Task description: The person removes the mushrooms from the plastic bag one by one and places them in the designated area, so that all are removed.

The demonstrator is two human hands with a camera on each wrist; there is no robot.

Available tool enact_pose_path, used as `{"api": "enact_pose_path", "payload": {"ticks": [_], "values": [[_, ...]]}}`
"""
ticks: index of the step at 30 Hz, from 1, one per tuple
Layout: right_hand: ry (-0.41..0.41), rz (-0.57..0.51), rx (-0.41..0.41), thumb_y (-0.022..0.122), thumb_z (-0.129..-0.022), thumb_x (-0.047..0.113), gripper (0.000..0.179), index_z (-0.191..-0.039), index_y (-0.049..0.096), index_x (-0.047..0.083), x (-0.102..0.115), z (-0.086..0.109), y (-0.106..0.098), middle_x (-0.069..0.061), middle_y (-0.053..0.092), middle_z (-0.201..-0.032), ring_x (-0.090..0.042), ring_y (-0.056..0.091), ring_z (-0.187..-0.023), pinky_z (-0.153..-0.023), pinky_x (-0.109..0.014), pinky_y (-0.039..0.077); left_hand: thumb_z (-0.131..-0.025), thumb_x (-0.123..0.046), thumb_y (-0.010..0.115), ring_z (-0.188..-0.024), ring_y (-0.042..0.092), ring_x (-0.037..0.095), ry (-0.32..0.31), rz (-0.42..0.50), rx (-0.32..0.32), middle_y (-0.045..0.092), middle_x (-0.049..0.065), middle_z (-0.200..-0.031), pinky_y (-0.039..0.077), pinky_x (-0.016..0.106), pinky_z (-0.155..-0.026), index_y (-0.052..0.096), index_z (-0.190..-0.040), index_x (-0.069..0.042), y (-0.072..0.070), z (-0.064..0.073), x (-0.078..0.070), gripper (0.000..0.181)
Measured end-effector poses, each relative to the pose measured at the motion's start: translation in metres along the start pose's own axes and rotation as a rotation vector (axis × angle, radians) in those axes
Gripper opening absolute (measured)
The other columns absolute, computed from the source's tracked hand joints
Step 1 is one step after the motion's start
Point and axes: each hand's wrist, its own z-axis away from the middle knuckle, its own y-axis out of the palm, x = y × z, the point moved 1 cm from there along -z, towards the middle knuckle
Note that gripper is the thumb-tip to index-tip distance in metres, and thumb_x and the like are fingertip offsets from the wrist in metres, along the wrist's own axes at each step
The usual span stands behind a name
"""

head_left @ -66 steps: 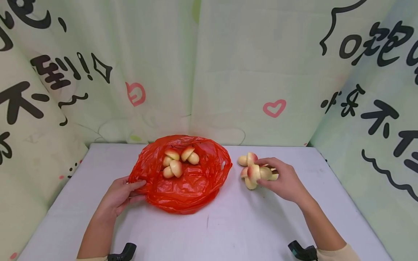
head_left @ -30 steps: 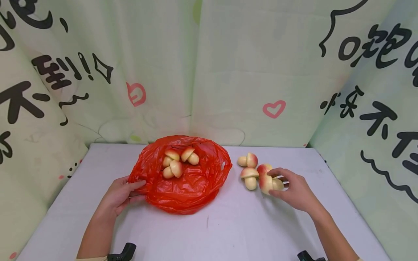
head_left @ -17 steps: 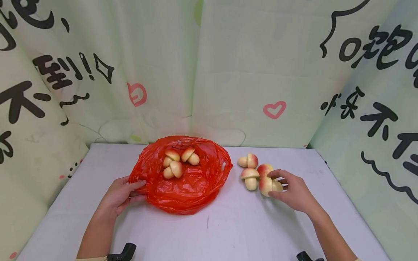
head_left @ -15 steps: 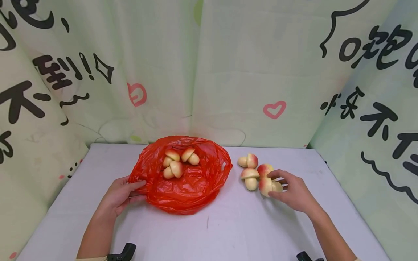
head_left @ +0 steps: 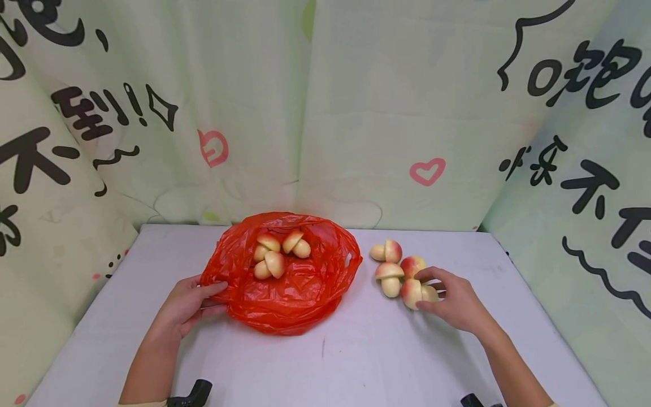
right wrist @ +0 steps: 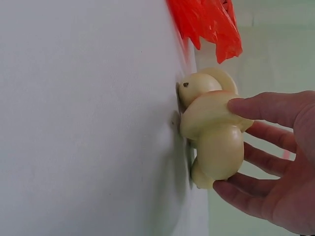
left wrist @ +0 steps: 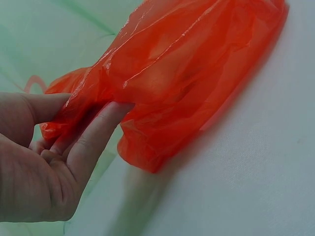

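At the left of the head view, the left hand [head_left: 185, 308] pinches the edge of a red plastic bag [head_left: 285, 312], its fingers clamped on the thin film with a fold caught between them. That grip probably steadies the limp rim so that the mouth stays spread and facing up. The bag sits left of centre on the white tabletop [head_left: 325, 367], and three mushroom-shaped pieces lie inside, towards its upper left: an upper-left piece [head_left: 267, 243], an upper-right piece [head_left: 297, 244] and a lower piece [head_left: 270, 264], likely gathered there because the plastic sags under them. Right of the bag, clear of its rim, is a small cluster: a back mushroom [head_left: 386, 251] on its side, a front-left mushroom [head_left: 389, 278] with its cap towards the back, and a partly hidden mushroom [head_left: 413, 265] showing mainly its reddish cap. At the cluster's right edge, the right hand [head_left: 455, 299] grips the nearest mushroom [head_left: 413, 294], its fingers curled on cap and stem, a hold that seems suited to the rounded shape. Whether that mushroom touches the tabletop cannot be told.
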Motion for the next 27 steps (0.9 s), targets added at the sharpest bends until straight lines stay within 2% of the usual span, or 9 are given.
{"api": "enact_pose_path", "payload": {"ticks": [7,13,19,27], "values": [[0.009,-0.002,0.012,0.087,-0.083,0.017,0.043,-0.122,0.067,0.014,-0.003,0.000,0.002,-0.009,0.070,-0.121,-0.032,0.073,-0.106,-0.089,-0.048,0.063,-0.101,-0.027,0.070,-0.090,0.078,0.017,-0.003,0.002,0.000,0.073,0.005,-0.115,0.065,0.035,-0.081,0.041,-0.152,0.004,0.001,0.000,0.000,0.066],[0.015,-0.010,0.020,0.087,-0.084,0.020,0.044,-0.123,0.067,0.014,-0.006,-0.001,0.002,-0.010,0.070,-0.122,-0.036,0.073,-0.109,-0.093,-0.052,0.061,-0.101,-0.027,0.069,-0.089,0.077,0.016,-0.005,-0.005,-0.004,0.073,0.006,-0.115,0.065,0.033,-0.080,0.041,-0.151,0.004,0.001,0.000,0.000,0.065],[-0.001,-0.013,0.010,0.088,-0.085,0.022,0.045,-0.124,0.067,0.012,-0.010,-0.002,0.002,-0.010,0.073,-0.121,-0.033,0.070,-0.115,-0.098,-0.053,0.059,-0.101,-0.027,0.070,-0.089,0.077,0.017,0.001,-0.002,-0.001,0.073,0.006,-0.114,0.065,0.035,-0.081,0.041,-0.152,0.005,0.001,0.000,-0.001,0.066],[-0.012,-0.023,0.002,0.088,-0.085,0.022,0.046,-0.125,0.067,0.011,-0.012,-0.002,0.000,-0.009,0.074,-0.120,-0.032,0.070,-0.115,-0.098,-0.052,0.059,-0.101,-0.027,0.070,-0.089,0.077,0.017,0.004,-0.005,-0.008,0.072,0.008,-0.118,0.065,0.035,-0.082,0.042,-0.151,0.004,0.002,0.001,-0.001,0.065]]}}
